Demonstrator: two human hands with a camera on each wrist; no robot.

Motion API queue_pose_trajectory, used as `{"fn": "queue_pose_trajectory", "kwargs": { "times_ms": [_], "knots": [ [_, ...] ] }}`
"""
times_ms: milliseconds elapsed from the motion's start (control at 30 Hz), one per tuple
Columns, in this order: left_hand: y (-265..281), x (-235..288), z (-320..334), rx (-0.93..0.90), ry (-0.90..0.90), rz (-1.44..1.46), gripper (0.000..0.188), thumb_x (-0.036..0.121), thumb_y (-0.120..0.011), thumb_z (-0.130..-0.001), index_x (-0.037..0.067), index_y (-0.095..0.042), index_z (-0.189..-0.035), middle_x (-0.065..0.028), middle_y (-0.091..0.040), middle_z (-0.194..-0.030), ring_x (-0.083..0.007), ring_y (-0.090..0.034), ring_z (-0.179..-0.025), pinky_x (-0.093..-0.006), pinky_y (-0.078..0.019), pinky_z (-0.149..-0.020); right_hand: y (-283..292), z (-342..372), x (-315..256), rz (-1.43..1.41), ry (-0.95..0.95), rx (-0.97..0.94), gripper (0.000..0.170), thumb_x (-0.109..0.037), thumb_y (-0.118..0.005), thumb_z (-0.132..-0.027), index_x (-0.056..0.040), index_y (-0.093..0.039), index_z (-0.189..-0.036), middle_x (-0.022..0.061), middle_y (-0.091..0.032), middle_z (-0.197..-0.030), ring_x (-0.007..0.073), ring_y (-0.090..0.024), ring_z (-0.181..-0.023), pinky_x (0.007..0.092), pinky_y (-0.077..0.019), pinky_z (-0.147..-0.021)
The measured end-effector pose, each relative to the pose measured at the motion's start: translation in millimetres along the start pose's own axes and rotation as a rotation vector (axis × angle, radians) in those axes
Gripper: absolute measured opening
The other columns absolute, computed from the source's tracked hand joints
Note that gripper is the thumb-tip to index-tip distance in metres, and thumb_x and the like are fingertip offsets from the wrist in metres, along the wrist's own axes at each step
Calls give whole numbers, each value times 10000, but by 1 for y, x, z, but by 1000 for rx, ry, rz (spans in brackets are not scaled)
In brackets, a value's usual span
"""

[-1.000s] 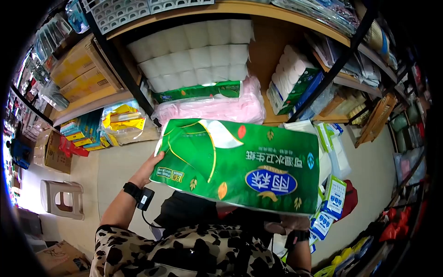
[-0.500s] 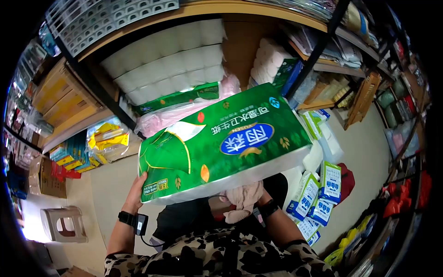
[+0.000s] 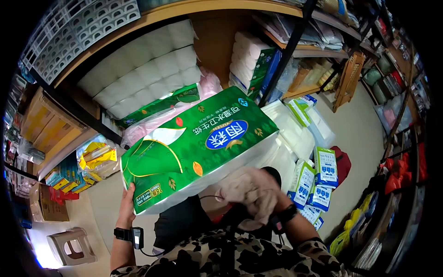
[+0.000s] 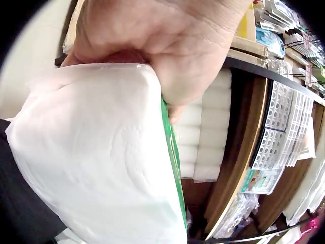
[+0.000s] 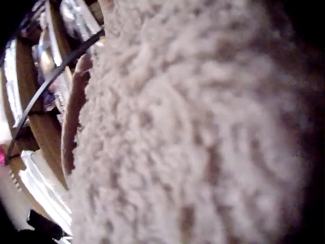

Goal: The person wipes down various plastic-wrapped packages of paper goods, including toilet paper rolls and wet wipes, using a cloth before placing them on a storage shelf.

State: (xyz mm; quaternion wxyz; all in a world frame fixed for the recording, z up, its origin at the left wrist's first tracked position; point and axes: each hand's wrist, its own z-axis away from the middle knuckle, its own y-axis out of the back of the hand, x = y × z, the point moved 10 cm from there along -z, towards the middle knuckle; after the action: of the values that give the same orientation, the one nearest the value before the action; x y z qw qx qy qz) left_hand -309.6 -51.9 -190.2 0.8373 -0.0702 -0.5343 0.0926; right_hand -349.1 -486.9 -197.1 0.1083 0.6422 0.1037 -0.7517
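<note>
Our left hand grips the green toilet-paper pack at its left end, close to the near corner: the thumb lies on the printed face, and the other fingers go around the end. Our right hand, which is blurred, holds a bunched beige terry cloth beside the long near side; its fingers are hidden, and if the cloth touches the pack, we cannot tell. The pack is in the air, tilted, before the front edge of the shelf.

Farther out, toward the shelf's left end, white paper rolls are stacked, with a green printed wrapper and a pink bundle below them. On the floor, to our right, printed packs lie in a pile.

We judge the work to be in its middle: the pack is lifted and the cloth is at hand, but the pack is not yet set down. How much the cloth has done, we cannot see.
</note>
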Motion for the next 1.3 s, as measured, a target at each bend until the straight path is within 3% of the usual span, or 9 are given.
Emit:
{"fn": "queue_pose_trajectory", "kwargs": {
  "times_ms": [67,133,233,467,600,800,1033,1200,1300],
  "knots": [
    [4,5,-2,7,-16,-24,532,386,-545,-945,87,-408,-1363,-59,-562,-1229,-158,-588,-1052,-306,-512,-866,78,6,15,-102,31,170,294,-166,-442,-981,-12,-524,-1217,75,-594,-1141,200,-561,-1053,299,-445,-951],
    [7,8,-4,-8,-14,-59,556,379,-534,-952,71,-372,-1386,-71,-535,-1261,-158,-569,-1078,-306,-498,-883,138,20,16,-858,-48,332,362,-276,-411,-998,5,-543,-1183,101,-607,-1103,220,-576,-1011,300,-460,-924],
    [13,11,-7,-6,-11,-112,584,379,-528,-955,65,-336,-1408,-78,-512,-1287,-162,-551,-1103,-304,-485,-898,170,39,-53,-560,-33,641,495,-423,-412,-977,12,-576,-1146,134,-627,-1061,240,-588,-978,328,-470,-881],
    [15,18,-11,-8,-16,-189,644,413,-521,-950,58,-284,-1433,-75,-491,-1316,-171,-541,-1125,-302,-482,-906,301,7,130,296,-197,952,682,-521,-413,-942,128,-571,-1075,307,-628,-1011,402,-604,-965,419,-450,-867],
    [10,28,-11,-22,-37,-192,611,362,-515,-963,60,-279,-1439,-77,-475,-1341,-176,-512,-1159,-314,-443,-951,273,-19,145,612,-420,782,674,-510,-463,-918,136,-566,-1082,337,-611,-1012,428,-588,-1011,418,-452,-863],
    [17,33,-18,-22,-46,-234,613,363,-513,-962,54,-279,-1438,-67,-473,-1342,-169,-511,-1155,-309,-437,-954,275,-33,221,241,-633,545,462,-380,-537,-906,-8,-513,-1178,47,-591,-909,158,-577,-786,348,-505,-659],
    [18,28,-21,-27,0,-217,600,361,-508,-964,44,-299,-1428,-68,-494,-1311,-162,-515,-1143,-299,-434,-951,255,-53,149,788,-550,381,648,-408,-582,-861,-40,-417,-1367,93,-612,-1151,218,-599,-999,328,-475,-825],
    [16,30,-25,-33,-11,-202,607,343,-526,-956,43,-294,-1431,-65,-491,-1317,-154,-507,-1147,-294,-423,-960,143,-69,18,-330,-313,213,755,-598,-441,-919,-40,-332,-1416,124,-455,-1384,248,-474,-1221,375,-432,-962],
    [22,29,-27,-26,-13,-188,615,331,-534,-952,41,-285,-1434,-63,-484,-1325,-151,-496,-1157,-295,-410,-973,101,-70,-22,-380,-228,99,758,-582,-444,-921,-40,-305,-1432,104,-402,-1426,208,-419,-1276,334,-348,-1052]
  ]
}}
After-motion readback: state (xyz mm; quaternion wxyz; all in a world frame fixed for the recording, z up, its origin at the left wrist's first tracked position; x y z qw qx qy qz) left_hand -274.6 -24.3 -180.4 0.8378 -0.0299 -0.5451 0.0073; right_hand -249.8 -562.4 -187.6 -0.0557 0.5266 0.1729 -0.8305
